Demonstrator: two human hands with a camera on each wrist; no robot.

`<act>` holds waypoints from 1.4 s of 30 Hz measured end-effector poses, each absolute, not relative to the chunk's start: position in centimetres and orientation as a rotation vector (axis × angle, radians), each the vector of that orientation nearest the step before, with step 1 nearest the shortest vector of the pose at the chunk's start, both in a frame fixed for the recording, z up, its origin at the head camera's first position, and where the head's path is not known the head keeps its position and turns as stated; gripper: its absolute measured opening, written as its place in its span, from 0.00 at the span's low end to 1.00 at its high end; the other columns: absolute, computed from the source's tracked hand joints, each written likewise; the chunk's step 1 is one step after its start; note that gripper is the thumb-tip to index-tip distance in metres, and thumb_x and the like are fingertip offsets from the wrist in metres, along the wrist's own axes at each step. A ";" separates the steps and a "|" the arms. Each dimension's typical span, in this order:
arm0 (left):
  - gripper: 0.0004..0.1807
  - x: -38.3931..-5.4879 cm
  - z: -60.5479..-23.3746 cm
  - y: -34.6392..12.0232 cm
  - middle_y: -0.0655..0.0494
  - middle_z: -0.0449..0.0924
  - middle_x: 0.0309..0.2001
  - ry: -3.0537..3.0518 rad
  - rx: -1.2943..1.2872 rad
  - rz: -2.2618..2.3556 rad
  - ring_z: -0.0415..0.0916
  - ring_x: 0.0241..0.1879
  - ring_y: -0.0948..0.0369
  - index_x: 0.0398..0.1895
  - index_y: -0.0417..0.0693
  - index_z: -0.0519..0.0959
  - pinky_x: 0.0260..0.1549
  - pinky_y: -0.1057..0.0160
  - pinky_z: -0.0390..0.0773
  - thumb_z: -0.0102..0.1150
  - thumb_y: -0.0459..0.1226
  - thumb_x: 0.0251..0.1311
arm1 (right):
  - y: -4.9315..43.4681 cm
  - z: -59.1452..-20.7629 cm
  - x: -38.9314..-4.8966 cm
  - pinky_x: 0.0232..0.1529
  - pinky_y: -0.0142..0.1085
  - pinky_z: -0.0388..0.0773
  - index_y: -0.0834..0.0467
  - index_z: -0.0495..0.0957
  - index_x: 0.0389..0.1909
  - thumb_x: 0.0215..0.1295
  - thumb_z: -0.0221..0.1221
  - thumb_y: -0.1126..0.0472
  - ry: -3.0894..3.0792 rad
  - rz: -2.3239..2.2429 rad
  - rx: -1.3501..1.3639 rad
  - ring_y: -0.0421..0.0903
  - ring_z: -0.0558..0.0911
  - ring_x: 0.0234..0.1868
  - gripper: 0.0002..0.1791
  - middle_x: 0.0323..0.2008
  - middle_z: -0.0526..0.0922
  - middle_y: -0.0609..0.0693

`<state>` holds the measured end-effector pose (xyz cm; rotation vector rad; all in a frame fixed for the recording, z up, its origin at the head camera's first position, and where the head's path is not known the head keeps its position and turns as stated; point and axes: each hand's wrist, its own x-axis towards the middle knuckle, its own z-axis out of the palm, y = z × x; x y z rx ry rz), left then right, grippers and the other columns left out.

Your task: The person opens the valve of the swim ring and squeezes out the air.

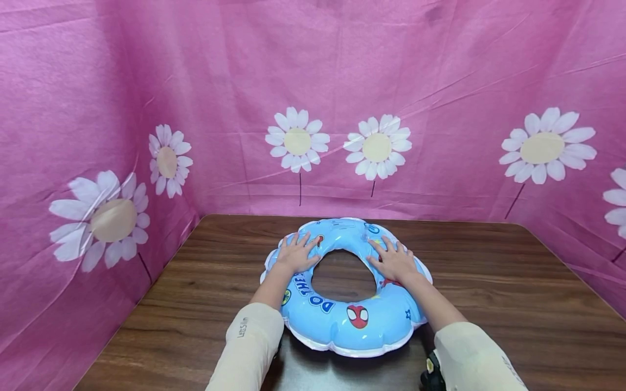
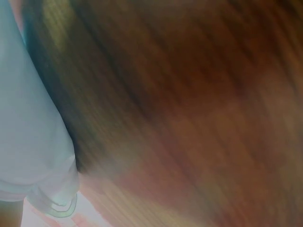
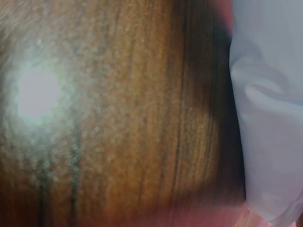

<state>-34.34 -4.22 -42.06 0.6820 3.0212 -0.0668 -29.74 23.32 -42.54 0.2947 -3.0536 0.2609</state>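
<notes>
A light-blue inflatable swim ring (image 1: 335,328) with cartoon prints, lettering and a scalloped white edge lies flat on the wooden table. My left hand (image 1: 296,255) rests on its left side, fingers spread and pointing away from me. On the opposite side, my right hand (image 1: 394,262) lies on the ring, also with fingers apart. Between the hands, the table shows through the ring's hole. Neither hand appears in the wrist views; a pale, smooth surface (image 2: 33,118) fills the left edge of one, and a similar pale surface (image 3: 270,104) the right edge of the other.
The brown wood-grain table (image 1: 195,309) extends to both sides of the ring. Pink cloth (image 1: 235,81) printed with white daisies hangs behind and beside it. Cream sleeves (image 1: 251,342) cover the forearms, and a black device (image 1: 432,372) sits under the right one.
</notes>
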 end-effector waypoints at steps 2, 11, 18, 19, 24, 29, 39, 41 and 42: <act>0.33 -34.4 -42.1 -4.2 0.58 0.42 0.72 3.018 0.677 -0.077 0.40 0.69 0.50 0.72 0.66 0.46 0.62 0.45 0.41 0.30 0.60 0.65 | 23.3 -42.6 -29.7 0.53 0.68 0.51 0.52 0.56 0.69 0.67 0.43 0.40 -3.052 0.263 0.297 0.73 0.51 0.62 0.33 0.66 0.52 0.66; 0.33 -34.4 -42.1 -4.1 0.58 0.42 0.72 3.003 0.673 -0.099 0.40 0.69 0.50 0.72 0.65 0.46 0.62 0.45 0.41 0.28 0.60 0.65 | 23.3 -42.5 -29.7 0.53 0.68 0.51 0.52 0.56 0.69 0.66 0.44 0.41 -3.064 0.254 0.294 0.73 0.51 0.62 0.33 0.66 0.52 0.67; 0.33 -34.1 -41.8 -3.9 0.58 0.44 0.71 2.998 0.663 -0.095 0.41 0.68 0.50 0.72 0.65 0.48 0.62 0.45 0.41 0.30 0.59 0.65 | 23.3 -42.4 -29.7 0.53 0.68 0.50 0.52 0.56 0.69 0.66 0.44 0.42 -3.078 0.263 0.296 0.74 0.51 0.62 0.33 0.66 0.52 0.67; 0.33 -34.1 -41.8 -3.9 0.57 0.44 0.71 3.000 0.663 -0.092 0.41 0.68 0.50 0.72 0.65 0.48 0.62 0.45 0.41 0.31 0.59 0.65 | 23.3 -42.3 -29.7 0.53 0.68 0.50 0.52 0.56 0.69 0.66 0.44 0.42 -3.080 0.266 0.298 0.74 0.50 0.62 0.33 0.66 0.52 0.67; 0.32 -34.2 -41.8 -3.8 0.58 0.45 0.71 3.006 0.663 -0.098 0.41 0.68 0.50 0.72 0.65 0.48 0.62 0.45 0.41 0.30 0.59 0.65 | 23.3 -42.2 -29.6 0.53 0.69 0.49 0.52 0.56 0.69 0.67 0.44 0.42 -3.086 0.276 0.297 0.74 0.50 0.62 0.33 0.66 0.51 0.67; 0.32 -34.4 -42.0 -3.8 0.59 0.45 0.71 3.006 0.658 -0.111 0.41 0.69 0.51 0.72 0.66 0.47 0.62 0.45 0.40 0.30 0.60 0.65 | 23.3 -42.2 -29.6 0.54 0.69 0.48 0.52 0.56 0.69 0.66 0.43 0.41 -3.094 0.283 0.298 0.74 0.49 0.62 0.33 0.66 0.51 0.67; 0.33 -34.2 -41.8 -3.8 0.58 0.45 0.71 3.004 0.653 -0.114 0.40 0.69 0.51 0.72 0.66 0.47 0.62 0.45 0.40 0.30 0.60 0.65 | 23.2 -42.0 -29.6 0.54 0.68 0.49 0.52 0.56 0.69 0.67 0.43 0.41 -3.098 0.267 0.293 0.74 0.50 0.62 0.33 0.66 0.51 0.67; 0.32 -34.1 -41.8 -3.8 0.58 0.45 0.71 3.003 0.655 -0.110 0.40 0.69 0.50 0.72 0.65 0.48 0.62 0.45 0.41 0.30 0.59 0.65 | 23.2 -42.0 -29.6 0.54 0.68 0.49 0.52 0.56 0.69 0.67 0.44 0.41 -3.097 0.267 0.296 0.74 0.50 0.62 0.33 0.66 0.51 0.67; 0.32 -34.1 -41.7 -3.8 0.58 0.45 0.71 3.001 0.656 -0.111 0.40 0.69 0.50 0.72 0.65 0.48 0.62 0.45 0.41 0.30 0.59 0.65 | 23.2 -42.0 -29.6 0.54 0.68 0.49 0.52 0.56 0.69 0.67 0.44 0.42 -3.096 0.267 0.297 0.74 0.50 0.62 0.33 0.66 0.51 0.67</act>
